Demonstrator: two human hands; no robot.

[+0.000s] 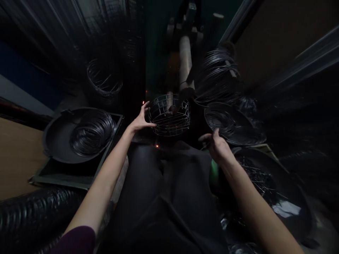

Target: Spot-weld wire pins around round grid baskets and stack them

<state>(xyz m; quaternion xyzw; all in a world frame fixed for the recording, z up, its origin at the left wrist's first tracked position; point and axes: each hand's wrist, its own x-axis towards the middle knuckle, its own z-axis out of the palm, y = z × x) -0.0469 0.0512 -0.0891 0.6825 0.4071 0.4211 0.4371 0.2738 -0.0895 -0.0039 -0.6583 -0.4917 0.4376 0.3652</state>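
A round wire basket [169, 128] sits in front of me, below the arm of a machine [186, 60]. My left hand [140, 118] is at its left side, thumb at the front wires and fingers at the rim, holding it there. To the right of the basket and apart from it is my right hand [217, 144], its fingers curled in and blurred by motion. Whatever may be between those fingers is too dark to make out. Just beyond that hand lies a coil of wire rings [219, 121] in a dark pan [247, 132].
On the left, a black basin [58, 141] with a wire coil [92, 132] rests over a green crate [63, 179]. More wire rings [104, 79] stand behind. At right are stacked wire hoops [217, 70] and a large basin [293, 187] with loose wire pieces [256, 176].
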